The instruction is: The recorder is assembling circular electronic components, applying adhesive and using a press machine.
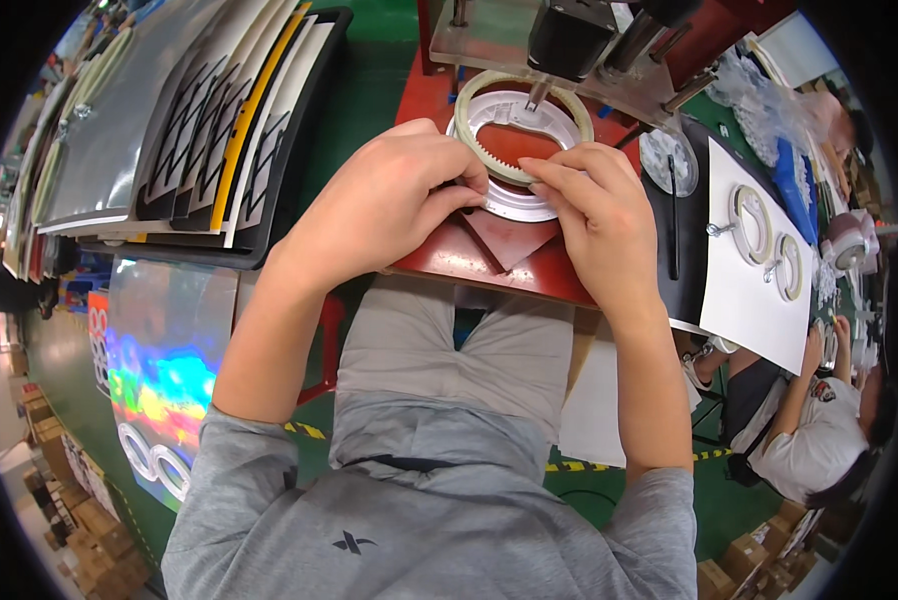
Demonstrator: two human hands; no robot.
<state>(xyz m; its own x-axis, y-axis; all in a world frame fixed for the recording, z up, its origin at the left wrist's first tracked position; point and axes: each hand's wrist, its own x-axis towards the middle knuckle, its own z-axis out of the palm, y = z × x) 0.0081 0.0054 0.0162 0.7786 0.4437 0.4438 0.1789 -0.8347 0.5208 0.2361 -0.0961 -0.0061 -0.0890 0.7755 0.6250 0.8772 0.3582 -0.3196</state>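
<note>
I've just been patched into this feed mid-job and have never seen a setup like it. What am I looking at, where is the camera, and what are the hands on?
There is one picture, from a wide fisheye camera on the worker's head, looking down; that is why straight edges bend. No robot: these are a person's bare hands, with forearms and grey shirt at the bottom. The left hand and right hand both pinch the near edge of a white ring-shaped plastic part, which has a pale toothed ring on it. It lies on a red fixture plate under a metal press-like machine. To the left sits a black tray of stacked sheets; to the right, a white sheet with more rings. Another person sits at lower right.
</note>
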